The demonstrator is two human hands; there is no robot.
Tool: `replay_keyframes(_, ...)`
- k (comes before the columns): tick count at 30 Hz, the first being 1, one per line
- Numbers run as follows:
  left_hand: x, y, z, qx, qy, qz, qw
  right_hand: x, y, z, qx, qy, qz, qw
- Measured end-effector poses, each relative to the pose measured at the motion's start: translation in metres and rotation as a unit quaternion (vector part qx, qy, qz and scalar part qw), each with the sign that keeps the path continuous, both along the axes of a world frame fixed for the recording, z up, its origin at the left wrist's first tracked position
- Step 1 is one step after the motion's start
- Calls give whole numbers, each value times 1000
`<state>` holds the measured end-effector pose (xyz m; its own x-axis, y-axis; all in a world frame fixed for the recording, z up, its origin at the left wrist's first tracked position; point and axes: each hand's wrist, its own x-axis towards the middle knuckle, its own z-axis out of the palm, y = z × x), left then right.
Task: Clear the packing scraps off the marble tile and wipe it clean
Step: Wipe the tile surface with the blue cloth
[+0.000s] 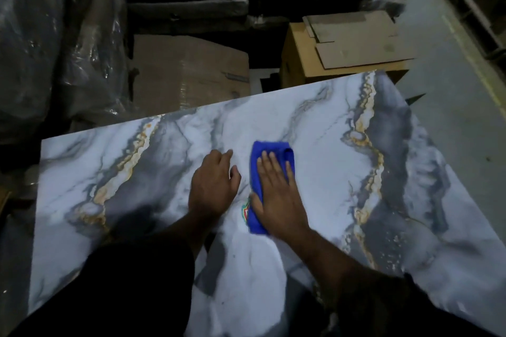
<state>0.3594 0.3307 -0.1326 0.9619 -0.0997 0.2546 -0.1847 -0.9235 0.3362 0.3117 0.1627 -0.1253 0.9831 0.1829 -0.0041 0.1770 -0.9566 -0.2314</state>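
Marble tile (pixel 342 172), white with grey and gold veins, is lying flat and filling the near half of the view, its long edge running from near left to far right; right hand (pixel 276 194) is lying palm down on a blue cloth (pixel 271 153) near the tile's middle, its grip spread, fingers straight and close together, pressing the cloth against the tile; the cloth is showing beyond the fingertips on the far side and along the hand's left edge; a small red and green sticker (pixel 245 210) is peeking out on the tile just left of the cloth's near end, partly hidden; left hand (pixel 212 189) is resting on the bare tile just left of the cloth, apart from it, its grip relaxed, fingers slightly bent with tips touching the tile, holding nothing; both forearms are reaching in from the near edge, dark sleeves covering the upper arms. Beyond the far edge a cardboard box (pixel 342 49) with loose flaps on top is standing at right; a plastic-wrapped carton (pixel 189 71) is sitting at centre; dark wrapped bundles (pixel 54 35) are stacked at left; grey floor (pixel 451 76) is showing at far right.
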Motion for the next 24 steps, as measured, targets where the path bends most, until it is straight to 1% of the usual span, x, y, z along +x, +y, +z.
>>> replay_keyframes(2, 4, 3, -6, 15, -22, -8, 1000, -23, -10, -4, 8, -4, -11, 1000)
replay_keyframes(4, 6, 5, -12, 20, -31, -11, 999, -25, -15, -6, 0, -1, -64, 998)
replay_keyframes(7, 8, 6, -20, -8, -52, -36, 998, 3, -5, -4, -29, 11, -136, 990)
replay_keyframes(10, 10, 6, -24, -23, -66, -51, 996, 47, 10, -1, -54, 34, -165, 984)
replay_keyframes(13, 10, 8, -23, -24, -67, -59, 996, 78, 24, 0, -67, 42, -153, 985)
replay_keyframes(17, 10, 8, -19, -19, -72, -63, 995, 86, 26, -2, -81, 42, -98, 991)
replay_keyframes(21, 10, 6, -16, -25, -69, -55, 996, 58, 11, -2, -58, 30, -40, 997)
replay_keyframes(24, 10, 7, -15, -25, -67, -52, 996, 22, -12, -6, -39, 10, -64, 997)
